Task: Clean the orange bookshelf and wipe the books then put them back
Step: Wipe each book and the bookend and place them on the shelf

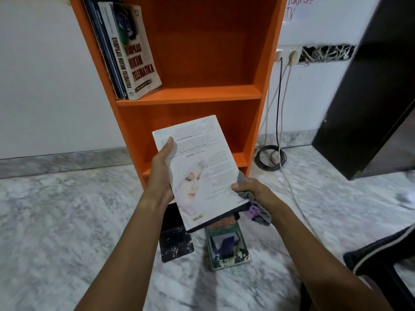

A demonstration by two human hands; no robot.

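The white book (202,171) is held up in front of the shelf (190,95), back cover facing up. It is gripped along its left edge by the left hand (160,173), with the thumb laid on the cover and the fingers curled out of sight behind. That is judged a steadying hold, so the cover can be worked on.

The lower right corner is pinched by the right hand (253,191), whose fingers are also closed round a grey cloth (261,213) (a purple patch hangs beneath). The cloth is bunched at the book's edge, not spread across the cover.

Up in the upper compartment, the shelved books (132,52) are leaned against the left wall. Two more are laid flat on the floor (67,221) under the hands, a black book (176,243) and a green book (226,245), just beside each other. They are presumably kept off the shelf until wiped.

Whether this book is being wiped or returned cannot be told. With two books on the floor, the task is reckoned roughly midway.
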